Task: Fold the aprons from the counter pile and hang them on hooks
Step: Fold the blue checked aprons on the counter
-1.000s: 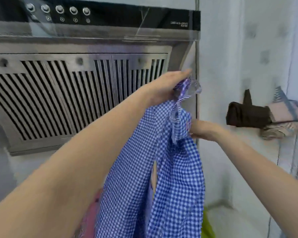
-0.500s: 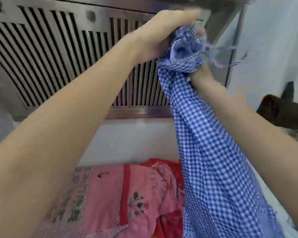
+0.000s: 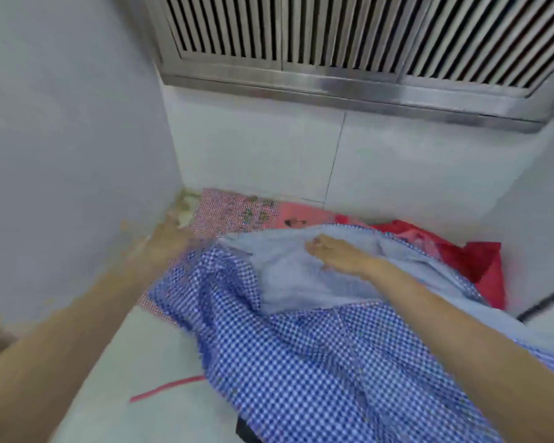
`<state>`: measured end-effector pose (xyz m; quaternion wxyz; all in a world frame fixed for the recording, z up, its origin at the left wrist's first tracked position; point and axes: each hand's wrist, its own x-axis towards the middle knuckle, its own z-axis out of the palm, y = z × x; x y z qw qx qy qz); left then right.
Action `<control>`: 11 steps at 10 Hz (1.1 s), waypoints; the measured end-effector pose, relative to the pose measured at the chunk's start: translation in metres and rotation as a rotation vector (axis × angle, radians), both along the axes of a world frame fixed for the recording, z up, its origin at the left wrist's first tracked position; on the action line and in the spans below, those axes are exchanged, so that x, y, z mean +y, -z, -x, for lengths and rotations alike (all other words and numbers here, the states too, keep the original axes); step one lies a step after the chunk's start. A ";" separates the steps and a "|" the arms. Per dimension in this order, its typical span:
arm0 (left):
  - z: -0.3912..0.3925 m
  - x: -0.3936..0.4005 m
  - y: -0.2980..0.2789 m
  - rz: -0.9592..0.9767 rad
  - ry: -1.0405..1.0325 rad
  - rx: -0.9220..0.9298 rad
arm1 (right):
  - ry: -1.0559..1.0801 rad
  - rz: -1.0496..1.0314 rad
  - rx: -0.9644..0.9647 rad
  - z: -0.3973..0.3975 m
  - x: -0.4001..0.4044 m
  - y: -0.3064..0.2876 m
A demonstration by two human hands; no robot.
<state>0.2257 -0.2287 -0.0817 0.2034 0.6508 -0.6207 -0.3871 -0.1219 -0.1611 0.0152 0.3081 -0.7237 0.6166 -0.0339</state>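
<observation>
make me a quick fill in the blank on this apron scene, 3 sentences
1. The apron under the right hand has a blue and white ____ pattern.
2. The pink apron lies ____ the blue one.
3. Above the counter is a slatted metal ____.

Missing words: checked; under; hood

Range hood (image 3: 349, 43) w/ slatted steel vents across top, its steel lip tilting down to the right. Below it, pale tiled back wall (image 3: 256, 148) w/ one vertical grout line. Plain grey-white side wall (image 3: 71, 123) at left; corner joint looks stained/crumbly. Pale counter (image 3: 135, 353) at bottom left. Light soft, even.
</observation>
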 end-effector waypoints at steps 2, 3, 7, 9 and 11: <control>0.120 0.109 -0.022 -0.098 0.615 -0.393 | -0.292 -0.299 0.320 0.050 0.059 0.046; 0.122 0.112 0.004 -0.248 0.714 -0.751 | -0.257 -0.294 0.478 0.081 0.082 0.085; 0.119 0.106 -0.023 -0.287 0.562 -0.251 | -0.156 -0.491 0.374 0.103 0.088 0.079; 0.116 0.077 -0.043 -0.236 0.335 -0.307 | 0.132 -0.354 0.264 0.120 0.051 0.052; 0.162 0.126 0.011 0.256 0.455 -0.744 | 0.304 0.095 0.397 0.093 0.068 0.103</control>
